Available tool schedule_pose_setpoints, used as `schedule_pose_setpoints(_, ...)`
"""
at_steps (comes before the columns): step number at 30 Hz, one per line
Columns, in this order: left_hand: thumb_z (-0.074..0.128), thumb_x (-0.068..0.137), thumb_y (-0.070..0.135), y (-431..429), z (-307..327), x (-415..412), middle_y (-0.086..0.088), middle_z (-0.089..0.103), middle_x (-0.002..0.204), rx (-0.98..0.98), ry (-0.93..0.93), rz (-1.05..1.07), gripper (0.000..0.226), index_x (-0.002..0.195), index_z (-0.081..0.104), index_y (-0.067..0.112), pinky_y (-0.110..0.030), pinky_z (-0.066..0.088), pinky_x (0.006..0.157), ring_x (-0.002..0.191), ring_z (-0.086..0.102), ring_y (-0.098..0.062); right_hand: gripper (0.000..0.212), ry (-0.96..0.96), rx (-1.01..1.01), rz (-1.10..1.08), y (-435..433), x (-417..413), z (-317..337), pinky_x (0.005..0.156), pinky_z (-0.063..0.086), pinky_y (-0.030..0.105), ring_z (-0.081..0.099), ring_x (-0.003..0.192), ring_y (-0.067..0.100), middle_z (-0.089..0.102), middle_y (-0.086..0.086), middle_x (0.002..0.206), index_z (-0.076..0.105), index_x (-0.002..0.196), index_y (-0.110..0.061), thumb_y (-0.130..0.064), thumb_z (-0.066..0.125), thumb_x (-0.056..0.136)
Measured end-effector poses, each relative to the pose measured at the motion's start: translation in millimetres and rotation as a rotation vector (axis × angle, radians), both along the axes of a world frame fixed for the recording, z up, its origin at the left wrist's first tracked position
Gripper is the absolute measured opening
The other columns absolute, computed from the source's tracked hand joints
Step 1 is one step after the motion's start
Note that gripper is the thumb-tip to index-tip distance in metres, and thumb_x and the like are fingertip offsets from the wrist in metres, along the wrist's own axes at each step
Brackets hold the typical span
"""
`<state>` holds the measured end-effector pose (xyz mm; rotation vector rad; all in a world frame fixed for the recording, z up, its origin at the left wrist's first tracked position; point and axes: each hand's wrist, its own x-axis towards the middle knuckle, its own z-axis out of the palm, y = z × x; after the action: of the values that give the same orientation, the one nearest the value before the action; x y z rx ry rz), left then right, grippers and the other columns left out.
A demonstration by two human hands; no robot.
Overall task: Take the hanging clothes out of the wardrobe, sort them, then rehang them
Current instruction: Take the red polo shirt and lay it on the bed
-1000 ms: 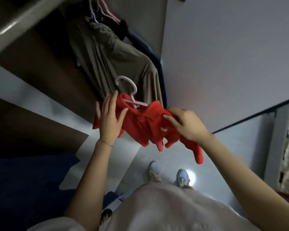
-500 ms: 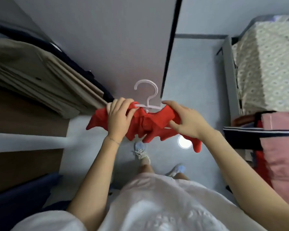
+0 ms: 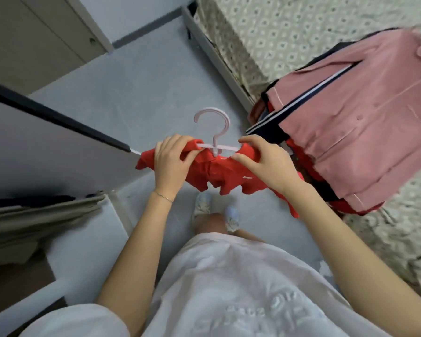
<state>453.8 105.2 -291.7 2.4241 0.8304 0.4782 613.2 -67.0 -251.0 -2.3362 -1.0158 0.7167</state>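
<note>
Head view, looking down: the left hand (image 3: 170,164) and right hand (image 3: 265,164) hold a red shirt (image 3: 219,173) on a pale pink hanger (image 3: 215,145) in mid-air over the floor (image 3: 151,81), in front of the person's body. The left hand's fingers are curled over the shirt's left shoulder, gripping cloth and the hanger's arm together. The right hand pinches the right shoulder between thumb and bent fingers, with the hanger's arm running in under them. The hook stands up between the two hands, pointing away from the person, its open end to the left. The shirt hangs bunched below the hands, one sleeve sticking out left and another trailing down to the right past the right wrist. A thin bracelet (image 3: 163,195) sits on the left wrist. To the right lies a bed (image 3: 301,27) with a patterned cover, and on its near edge is a pile of clothes topped by a pink shirt (image 3: 362,122), with a navy garment with white stripes (image 3: 301,105) and red cloth showing beneath it. The red shirt is just left of that pile, not resting on it. At left a grey wardrobe door (image 3: 46,154) with a dark edge stands open, and below it a khaki garment (image 3: 34,220) shows. Two pale shoes (image 3: 202,205) are on the floor under the shirt.
</note>
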Motion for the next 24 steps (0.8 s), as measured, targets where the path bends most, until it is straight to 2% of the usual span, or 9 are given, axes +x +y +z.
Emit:
schedule_pose_setpoints(6, 0.059, 0.088, 0.039, -15, -5, 111, 0.000, 0.068, 0.092, -0.081, 0.014, -0.240, 0.027, 0.097, 0.070, 0.016, -0.038, 0.041, 0.081, 0.088, 0.061, -0.025, 0.047, 0.054, 0.008, -0.331, -49, 61, 1, 0.080, 0.045, 0.032, 0.063, 0.098, 0.021, 0.069, -0.005, 0.113, 0.054, 0.118, -0.023, -0.053, 0.068, 0.085)
schedule_pose_setpoints(10, 0.060, 0.085, 0.042, -25, 1, 186, 0.001, 0.069, 0.092, -0.200, -0.033, -0.359, 0.032, 0.094, 0.067, 0.012, -0.035, 0.043, 0.082, 0.087, 0.055, -0.012, 0.038, 0.003, 0.010, -0.581, -67, 97, 1, 0.067, 0.035, 0.028, 0.061, 0.081, 0.019, 0.066, -0.009, 0.090, 0.051, 0.097, -0.024, -0.053, 0.071, 0.082)
schedule_pose_setpoints(15, 0.063, 0.082, 0.049, -31, 6, 272, 0.009, 0.063, 0.089, -0.309, 0.006, -0.541, 0.038, 0.095, 0.062, 0.013, -0.039, 0.046, 0.083, 0.084, 0.052, -0.010, 0.040, -0.103, -0.012, -0.792, -81, 135, 4, 0.062, 0.037, 0.035, 0.058, 0.073, 0.028, 0.062, 0.001, 0.073, 0.045, 0.083, -0.021, -0.052, 0.070, 0.083)
schedule_pose_setpoints(18, 0.068, 0.082, 0.043, -38, 5, 313, 0.012, 0.061, 0.088, -0.328, 0.000, -0.667, 0.033, 0.094, 0.062, 0.013, -0.042, 0.049, 0.083, 0.084, 0.057, -0.014, 0.042, -0.128, -0.015, -0.899, -90, 149, 5, 0.066, 0.045, 0.042, 0.060, 0.075, 0.032, 0.064, 0.005, 0.074, 0.053, 0.084, -0.015, -0.054, 0.068, 0.083)
schedule_pose_setpoints(21, 0.071, 0.081, 0.042, -51, 2, 344, 0.010, 0.062, 0.086, -0.358, 0.018, -0.761, 0.033, 0.092, 0.062, 0.011, -0.033, 0.048, 0.079, 0.081, 0.058, -0.012, 0.041, -0.147, -0.012, -1.006, -104, 156, 7, 0.067, 0.047, 0.044, 0.060, 0.074, 0.031, 0.061, 0.001, 0.070, 0.054, 0.081, -0.017, -0.055, 0.069, 0.082)
schedule_pose_setpoints(24, 0.077, 0.082, 0.034, -70, 0, 366, 0.008, 0.064, 0.084, -0.393, 0.019, -0.845, 0.028, 0.089, 0.062, 0.011, -0.020, 0.045, 0.076, 0.079, 0.057, -0.006, 0.034, -0.153, 0.002, -1.096, -121, 161, 11, 0.065, 0.044, 0.039, 0.059, 0.072, 0.026, 0.053, -0.008, 0.066, 0.053, 0.076, -0.023, -0.051, 0.072, 0.082)
